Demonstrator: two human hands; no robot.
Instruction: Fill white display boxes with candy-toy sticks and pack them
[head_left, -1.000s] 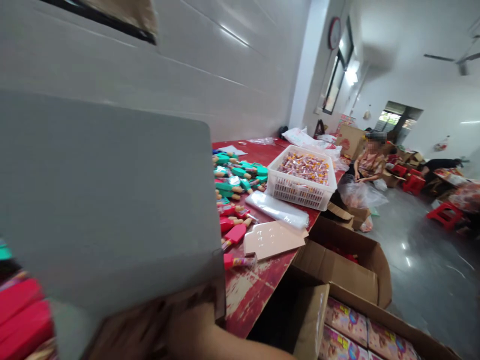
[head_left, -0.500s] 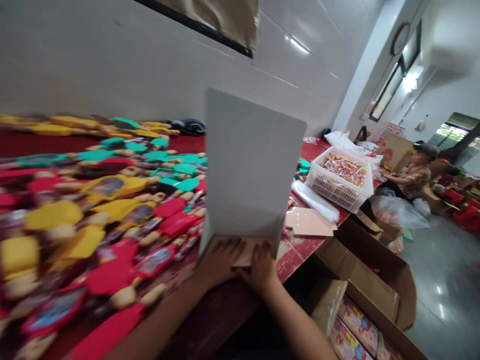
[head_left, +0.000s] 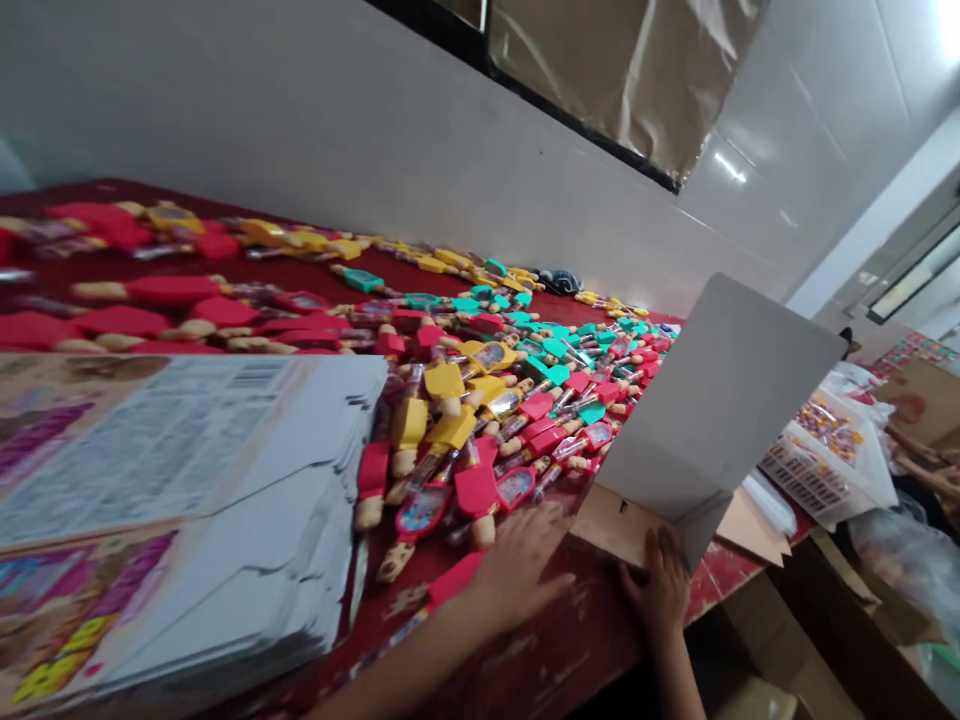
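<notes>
Red table (head_left: 570, 650) runs wide, paint scuffed pale near front edge. Thick stack of flat printed cartons (head_left: 187, 520) at left, paper edges ragged. Open card box (head_left: 705, 400) stands tilted in view, smooth grey panel tall, on table between toy heap and white slatted plastic basket (head_left: 862, 490). Left hand (head_left: 517, 560) low over table, fingers loosely spread, nothing gripped. Right hand (head_left: 664, 585) at box's front edge, fingers together, thumb apart; can't tell if pinching. Glossy lolly-shaped toys (head_left: 457, 430) heaped: red, yellow, green.
</notes>
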